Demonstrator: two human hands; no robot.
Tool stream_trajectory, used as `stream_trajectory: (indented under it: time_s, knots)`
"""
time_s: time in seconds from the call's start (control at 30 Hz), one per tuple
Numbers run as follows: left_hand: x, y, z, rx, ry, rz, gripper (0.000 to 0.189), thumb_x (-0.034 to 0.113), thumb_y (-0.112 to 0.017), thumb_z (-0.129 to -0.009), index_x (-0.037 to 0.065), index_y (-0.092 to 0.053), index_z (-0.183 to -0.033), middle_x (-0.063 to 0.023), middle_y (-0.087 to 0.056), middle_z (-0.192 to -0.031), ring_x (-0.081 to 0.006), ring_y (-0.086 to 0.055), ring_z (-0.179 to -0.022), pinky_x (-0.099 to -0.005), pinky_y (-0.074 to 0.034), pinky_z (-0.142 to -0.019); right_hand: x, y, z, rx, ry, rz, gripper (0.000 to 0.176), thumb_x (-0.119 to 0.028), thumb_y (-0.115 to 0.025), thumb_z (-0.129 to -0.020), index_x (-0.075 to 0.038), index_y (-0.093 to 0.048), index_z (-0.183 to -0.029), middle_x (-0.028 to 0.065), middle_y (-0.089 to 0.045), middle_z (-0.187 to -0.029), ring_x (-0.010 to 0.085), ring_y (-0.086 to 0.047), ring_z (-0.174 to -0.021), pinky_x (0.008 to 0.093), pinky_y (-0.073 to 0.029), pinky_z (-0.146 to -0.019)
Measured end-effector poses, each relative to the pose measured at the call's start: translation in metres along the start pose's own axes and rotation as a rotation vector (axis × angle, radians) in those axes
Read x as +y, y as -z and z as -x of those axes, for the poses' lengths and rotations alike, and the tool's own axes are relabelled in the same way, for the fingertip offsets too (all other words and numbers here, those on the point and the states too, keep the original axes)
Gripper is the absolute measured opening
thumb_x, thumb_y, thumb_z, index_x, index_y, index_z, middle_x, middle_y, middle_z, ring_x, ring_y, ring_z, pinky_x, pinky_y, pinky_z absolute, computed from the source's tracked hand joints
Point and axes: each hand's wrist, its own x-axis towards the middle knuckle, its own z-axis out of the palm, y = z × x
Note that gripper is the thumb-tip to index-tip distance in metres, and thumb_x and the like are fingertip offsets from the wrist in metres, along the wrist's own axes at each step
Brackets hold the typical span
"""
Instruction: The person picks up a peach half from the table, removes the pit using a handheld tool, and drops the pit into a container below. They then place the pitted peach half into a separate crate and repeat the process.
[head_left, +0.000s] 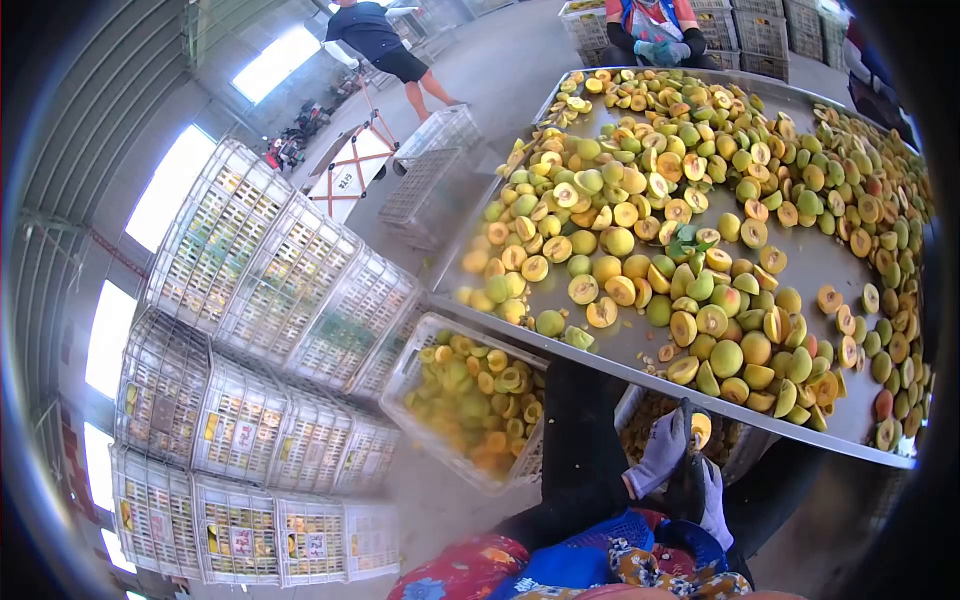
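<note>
Both my hands wear grey-and-black gloves and meet below the near edge of the metal table (625, 350). My left hand (662, 450) has its fingers closed around a cut yellow fruit half (701, 430), cut face showing. Just below it, my right hand (708, 497) is closed near the fruit; what its fingers hold is hidden. Behind my hands, a crate (640, 425) of small brown pieces stands under the table edge. Halved and whole yellow-green fruits (727, 355) lie in heaps on the table.
A white crate (408, 368) of fruit halves stands left of my legs. Stacked crates (240, 440) rise at the far left. A gloved person (662, 25) sits across the table, another (375, 45) stands behind a cart (350, 175), and part of a third (875, 75) shows at right.
</note>
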Motion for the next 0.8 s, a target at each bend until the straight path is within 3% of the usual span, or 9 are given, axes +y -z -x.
stream_trajectory:
  time_s: [0.07, 0.13, 0.2, 0.3, 0.47, 0.53, 0.6, 0.77, 0.8]
  knots:
    - [-0.002, 0.002, -0.003, 0.001, 0.031, 0.045, 0.027, 0.018, -0.044, -0.102, 0.000, -0.063, -0.106, -0.0156, -0.069, -0.092, -0.0251, -0.068, -0.088, -0.0364, -0.052, -0.080, 0.002, 0.006, -0.003, -0.078, -0.297, -0.366, 0.029, -0.032, -0.051, -0.099, -0.005, -0.056, -0.090, 0.0051, -0.055, -0.070, 0.0146, -0.054, -0.060, 0.0275, -0.043, -0.056]
    - [0.015, 0.015, -0.001, -0.119, -0.068, 0.140, 0.028, 0.020, -0.043, -0.103, 0.000, -0.063, -0.103, -0.0143, -0.069, -0.090, -0.0237, -0.068, -0.086, -0.0358, -0.052, -0.079, -0.005, 0.027, -0.009, -0.215, -1.022, -1.174, 0.030, -0.033, -0.052, -0.099, -0.006, -0.054, -0.086, 0.0064, -0.053, -0.067, 0.0158, -0.054, -0.058, 0.0275, -0.042, -0.054]
    - [0.027, 0.022, -0.002, -0.244, -0.051, 0.272, 0.034, 0.024, -0.040, -0.105, -0.001, -0.063, -0.101, -0.0118, -0.067, -0.087, -0.0203, -0.066, -0.083, -0.0345, -0.052, -0.079, 0.005, 0.034, -0.009, -0.407, -1.044, -1.652, 0.030, -0.034, -0.052, -0.098, -0.006, -0.055, -0.087, 0.0054, -0.055, -0.069, 0.0138, -0.055, -0.061, 0.0261, -0.042, -0.055]
    - [0.018, 0.013, -0.004, -0.222, 0.044, 0.232, 0.038, 0.027, -0.039, -0.106, -0.001, -0.063, -0.101, -0.0105, -0.068, -0.087, -0.0182, -0.065, -0.082, -0.0337, -0.052, -0.078, -0.009, 0.035, -0.008, -0.249, -1.063, -1.453, 0.035, -0.038, -0.052, -0.099, -0.005, -0.056, -0.090, 0.0027, -0.053, -0.065, 0.0104, -0.050, -0.053, 0.0250, -0.039, -0.048]
    - [-0.006, -0.016, 0.007, 0.003, 0.170, 0.160, 0.036, 0.028, -0.044, -0.103, -0.003, -0.062, -0.110, -0.0225, -0.068, -0.093, -0.0381, -0.066, -0.088, -0.0420, -0.051, -0.077, -0.008, 0.019, 0.004, -0.109, -0.810, -0.897, 0.028, -0.033, -0.053, -0.098, -0.005, -0.057, -0.091, 0.0055, -0.057, -0.072, 0.0174, -0.056, -0.062, 0.0281, -0.044, -0.056]
    - [-0.012, -0.021, 0.008, 0.018, 0.190, 0.208, 0.037, 0.028, -0.043, -0.103, -0.003, -0.061, -0.113, -0.0242, -0.067, -0.095, -0.0400, -0.064, -0.090, -0.0433, -0.050, -0.076, 0.009, 0.006, 0.013, -0.157, -0.149, 0.023, 0.017, -0.011, -0.064, -0.087, -0.001, -0.057, -0.099, 0.0140, -0.062, -0.084, 0.0297, -0.060, -0.072, 0.0361, -0.050, -0.068]
    - [-0.005, -0.008, -0.003, 0.071, 0.300, -0.040, 0.038, 0.028, -0.041, -0.104, -0.002, -0.060, -0.117, -0.0253, -0.066, -0.098, -0.0406, -0.064, -0.092, -0.0432, -0.050, -0.077, 0.000, 0.003, 0.025, 0.035, 0.058, 0.196, 0.019, -0.001, -0.065, -0.081, -0.001, -0.055, -0.097, 0.0168, -0.062, -0.089, 0.0343, -0.060, -0.077, 0.0401, -0.050, -0.067]
    - [0.026, 0.094, -0.013, 0.379, 0.278, -0.031, 0.039, 0.030, -0.041, -0.104, -0.003, -0.061, -0.105, -0.0230, -0.064, -0.091, -0.0355, -0.062, -0.084, -0.0415, -0.048, -0.075, 0.007, 0.016, 0.015, -0.059, -0.219, -0.095, 0.017, 0.003, -0.064, -0.081, -0.001, -0.052, -0.093, 0.0127, -0.055, -0.087, 0.0287, -0.055, -0.072, 0.0361, -0.045, -0.061]
    - [0.027, 0.129, -0.014, 0.351, 0.215, -0.142, 0.039, 0.033, -0.042, -0.104, -0.002, -0.059, -0.100, -0.0240, -0.064, -0.091, -0.0380, -0.063, -0.086, -0.0436, -0.047, -0.072, 0.006, 0.026, 0.010, -0.100, -0.534, -0.513, 0.008, -0.007, -0.059, -0.090, -0.003, -0.053, -0.093, 0.0060, -0.053, -0.082, 0.0205, -0.052, -0.070, 0.0332, -0.044, -0.059]
